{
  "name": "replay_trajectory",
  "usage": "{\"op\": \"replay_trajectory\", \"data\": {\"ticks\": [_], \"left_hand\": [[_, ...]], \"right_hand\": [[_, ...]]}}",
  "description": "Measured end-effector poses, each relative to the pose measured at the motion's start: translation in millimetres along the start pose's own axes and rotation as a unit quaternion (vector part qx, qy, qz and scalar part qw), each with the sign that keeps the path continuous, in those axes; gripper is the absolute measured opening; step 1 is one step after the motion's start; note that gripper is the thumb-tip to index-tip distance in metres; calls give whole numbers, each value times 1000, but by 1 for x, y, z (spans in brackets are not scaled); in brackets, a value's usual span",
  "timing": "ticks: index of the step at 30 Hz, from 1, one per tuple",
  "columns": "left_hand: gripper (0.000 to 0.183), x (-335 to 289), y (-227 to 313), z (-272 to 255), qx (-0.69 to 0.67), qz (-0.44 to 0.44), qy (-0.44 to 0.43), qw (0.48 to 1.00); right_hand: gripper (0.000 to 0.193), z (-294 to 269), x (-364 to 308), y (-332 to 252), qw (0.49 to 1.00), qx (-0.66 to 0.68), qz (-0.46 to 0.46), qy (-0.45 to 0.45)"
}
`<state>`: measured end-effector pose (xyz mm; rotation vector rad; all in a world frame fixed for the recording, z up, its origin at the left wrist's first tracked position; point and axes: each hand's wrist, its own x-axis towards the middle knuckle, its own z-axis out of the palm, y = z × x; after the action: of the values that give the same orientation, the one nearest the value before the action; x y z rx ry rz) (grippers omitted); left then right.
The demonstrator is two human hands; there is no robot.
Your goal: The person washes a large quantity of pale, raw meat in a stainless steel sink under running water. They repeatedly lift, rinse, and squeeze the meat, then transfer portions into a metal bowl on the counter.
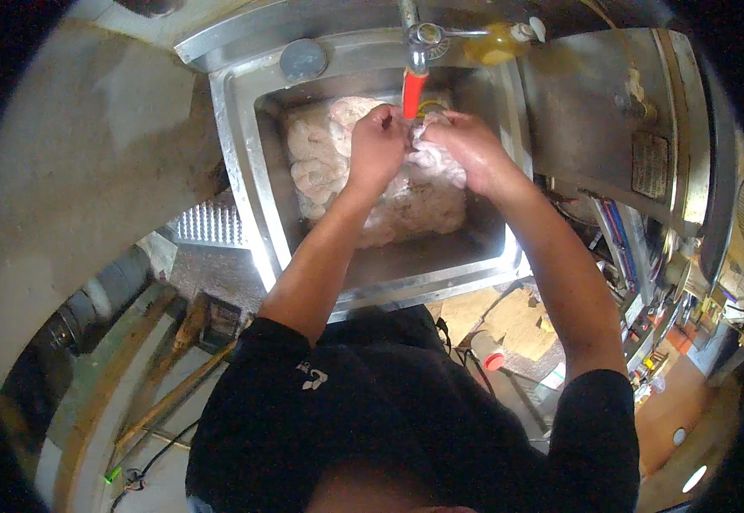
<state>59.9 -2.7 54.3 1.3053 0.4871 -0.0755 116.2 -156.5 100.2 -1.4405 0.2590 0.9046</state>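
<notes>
A steel sink (256, 192) holds a heap of pale, pinkish-white, soft folded stuff (316, 158); whether it is cloth or raw meat I cannot tell. My right hand (472, 152) is closed round a wet, whitish wrinkled piece (437, 162) above the heap. Close beside it, my left hand (378, 147) is curled shut at the same piece's left edge, its fingertips partly hidden. Between and just above both hands hangs the tap (417, 56) with a red nozzle (412, 92). Something thin and yellow shows behind the fingers.
A round grey lid-like disc (304, 60) lies on the sink's back left rim. At the back right is a yellow-liquid bottle (496, 44) with a white pump. Metal panels flank the sink. Below right stands a container with a red lid (493, 361); wooden poles (171, 389) lean lower left.
</notes>
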Motion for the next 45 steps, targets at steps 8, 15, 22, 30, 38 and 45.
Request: {"op": "replay_trajectory", "data": {"ticks": [8, 15, 22, 30, 38, 45], "left_hand": [[20, -3, -29, -5, 39, 92, 37, 994], [20, -14, -51, -15, -32, 21, 14, 999], [18, -26, -73, -19, 31, -39, -20, 999], [16, -40, -102, -29, 16, -56, 53, 997], [17, -58, -121, -65, -154, -171, 114, 966], [32, -67, -146, -119, 333, -149, 17, 931]], "right_hand": [[18, 29, -27, -34, 990, 53, 125, -46], [29, 46, -30, -72, 901, -328, 232, -161], [21, 60, -27, -59, 685, -668, 206, -207], [25, 44, -10, -36, 864, -462, 156, -125], [33, 39, -23, 76, 907, -386, -24, -169], [29, 61, -44, 121, 877, -453, -106, -118]]}}
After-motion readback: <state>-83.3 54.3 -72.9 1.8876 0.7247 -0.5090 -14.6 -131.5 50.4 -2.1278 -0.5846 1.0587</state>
